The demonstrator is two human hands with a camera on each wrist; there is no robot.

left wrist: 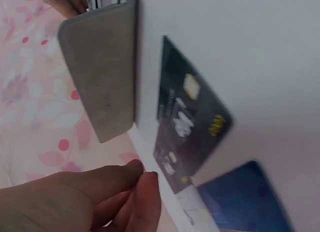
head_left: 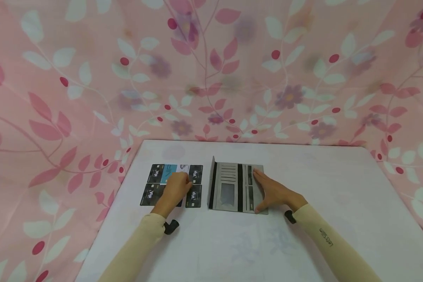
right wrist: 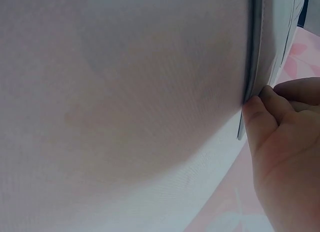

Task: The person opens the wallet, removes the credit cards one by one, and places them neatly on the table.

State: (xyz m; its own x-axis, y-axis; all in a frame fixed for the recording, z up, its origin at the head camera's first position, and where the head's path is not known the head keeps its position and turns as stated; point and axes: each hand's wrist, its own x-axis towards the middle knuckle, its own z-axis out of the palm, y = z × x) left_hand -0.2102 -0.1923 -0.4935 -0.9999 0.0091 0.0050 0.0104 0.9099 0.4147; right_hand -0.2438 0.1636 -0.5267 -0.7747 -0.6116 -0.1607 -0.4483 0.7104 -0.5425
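Grey open wallet (head_left: 232, 188) under flat right hand (head_left: 273, 192); left hand (head_left: 174, 190), fingers curled, on cards (head_left: 194, 184) beside it.

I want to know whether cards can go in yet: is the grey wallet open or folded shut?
Open. The grey fabric wallet lies spread on the white table, card slots showing, its left flap standing up; the right hand rests flat on its right half.

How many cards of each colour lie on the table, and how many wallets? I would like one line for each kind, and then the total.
Black cards: 4
Teal card: 1
White card: 1
Dark blue card, partly under the left hand: 1
Grey wallet: 1
Total: 8
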